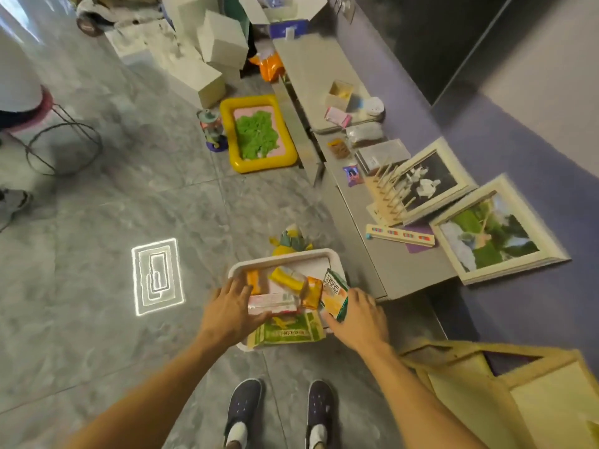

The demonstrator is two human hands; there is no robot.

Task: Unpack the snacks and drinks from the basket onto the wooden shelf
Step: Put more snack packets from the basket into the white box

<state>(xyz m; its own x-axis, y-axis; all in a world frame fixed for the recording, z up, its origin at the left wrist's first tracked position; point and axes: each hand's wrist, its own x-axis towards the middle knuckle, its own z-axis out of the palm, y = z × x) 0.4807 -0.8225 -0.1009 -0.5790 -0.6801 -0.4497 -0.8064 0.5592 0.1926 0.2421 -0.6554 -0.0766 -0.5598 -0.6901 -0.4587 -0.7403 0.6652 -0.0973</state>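
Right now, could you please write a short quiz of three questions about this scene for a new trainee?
1. True or false: the white basket stands on the floor.
2. Which hand grips the green and orange snack packet? A) left B) right
3. Fill in: the left hand is on a ____ and white pack.

Key: 1 true; 2 B, the right hand; 3 pink.
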